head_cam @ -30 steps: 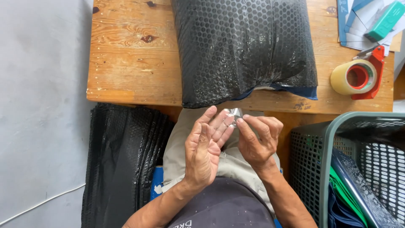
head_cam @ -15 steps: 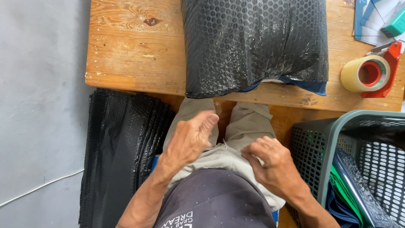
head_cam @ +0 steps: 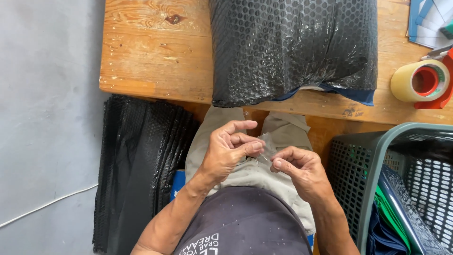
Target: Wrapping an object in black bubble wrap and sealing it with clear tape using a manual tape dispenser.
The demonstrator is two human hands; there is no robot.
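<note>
Over my lap, my left hand point(head_cam: 231, 151) and my right hand point(head_cam: 302, 170) pinch a small clear strip of film or tape point(head_cam: 267, 147) between thumb and fingertips, stretched between the two hands. My left index finger points out toward the table. Ahead of the hands, a bulging black bubble-wrap bag point(head_cam: 292, 47) lies on the wooden table point(head_cam: 151, 56), with dark blue cloth showing at its open near edge point(head_cam: 358, 96).
A tape roll in a red dispenser point(head_cam: 422, 81) sits at the table's right side, with blue and white papers point(head_cam: 432, 23) behind it. A green plastic basket point(head_cam: 349, 156) holding clothes stands at my right. A stack of flat black bubble-wrap bags point(head_cam: 141, 165) lies on the grey floor at my left.
My hands dropped from in front of the bag down to my lap, then came together again, now pinching the clear strip between them.
</note>
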